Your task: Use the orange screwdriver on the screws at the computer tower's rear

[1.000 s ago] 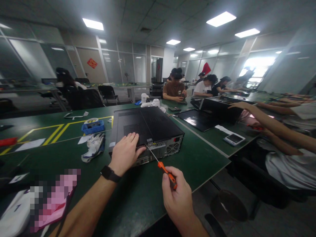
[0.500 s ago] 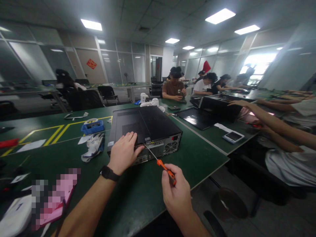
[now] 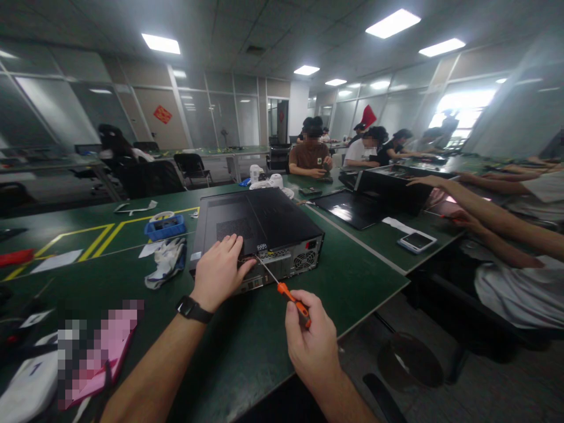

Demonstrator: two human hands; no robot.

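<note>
A black desktop computer case (image 3: 282, 217) lies on its side on the green table, its rear panel with fan grille facing me. My left hand (image 3: 221, 267) rests on the near edge of its top, fingers flat and thumb stretched toward the rear edge, holding nothing. Between the fingers and thumb of my right hand (image 3: 314, 335) is a screwdriver (image 3: 288, 292) with an orange and dark handle. Its thin shaft slants up to the left, and the tip is at the rear edge of the case, close to my left thumb. Exactly what the tip touches is too small to tell.
Left of the case are work gloves (image 3: 166, 262) and a blue tray (image 3: 165, 228) of small parts. A black panel (image 3: 350, 210) and a phone-like device (image 3: 417, 241) lie to the right. Beside them, a co-worker's arms (image 3: 489, 214) reach to another open case (image 3: 392, 191).
The screwdriver and my right hand have shifted very slightly left in view, along with the case. My left hand stays on the case. The co-worker's lower hand on the right has moved a little.
</note>
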